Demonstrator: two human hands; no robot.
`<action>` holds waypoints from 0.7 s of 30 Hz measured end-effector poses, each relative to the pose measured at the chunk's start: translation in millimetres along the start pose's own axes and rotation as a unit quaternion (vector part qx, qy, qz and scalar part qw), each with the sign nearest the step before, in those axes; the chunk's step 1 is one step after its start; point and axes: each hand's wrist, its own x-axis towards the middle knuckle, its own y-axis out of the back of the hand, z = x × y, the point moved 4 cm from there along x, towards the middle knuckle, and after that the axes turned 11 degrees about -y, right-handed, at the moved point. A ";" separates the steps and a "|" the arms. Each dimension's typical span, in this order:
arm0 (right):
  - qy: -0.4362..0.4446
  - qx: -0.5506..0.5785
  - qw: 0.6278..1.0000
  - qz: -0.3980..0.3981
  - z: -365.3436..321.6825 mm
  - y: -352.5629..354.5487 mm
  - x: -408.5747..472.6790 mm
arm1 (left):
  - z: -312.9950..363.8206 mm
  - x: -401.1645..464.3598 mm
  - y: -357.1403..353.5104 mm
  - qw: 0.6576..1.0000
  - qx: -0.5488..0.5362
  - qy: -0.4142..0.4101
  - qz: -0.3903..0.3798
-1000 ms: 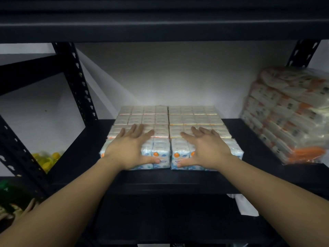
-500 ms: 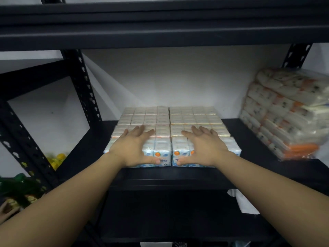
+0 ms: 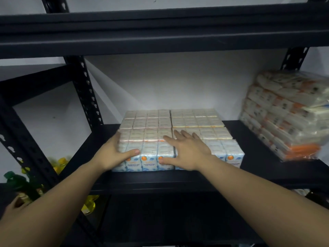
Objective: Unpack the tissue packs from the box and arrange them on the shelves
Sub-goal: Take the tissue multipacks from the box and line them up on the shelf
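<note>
The tissue packs (image 3: 151, 139) sit in a flat block on the black shelf (image 3: 258, 139). The left hand (image 3: 114, 154) cups the block's left front corner, thumb across its face. The right hand (image 3: 188, 150) lies flat on top, fingers straight, thumb on the front.

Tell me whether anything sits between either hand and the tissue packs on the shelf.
Nothing visible does. The left hand wraps the left front corner of the tissue packs, thumb on their front face. The right hand lies flat on top of them, thumb on the front. Both touch them directly.
</note>
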 end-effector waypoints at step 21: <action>0.008 -0.017 1.000 0.018 75.0 6.1 -15.3 | 26.1 23.8 -61.6 0.996 -0.066 0.031 0.047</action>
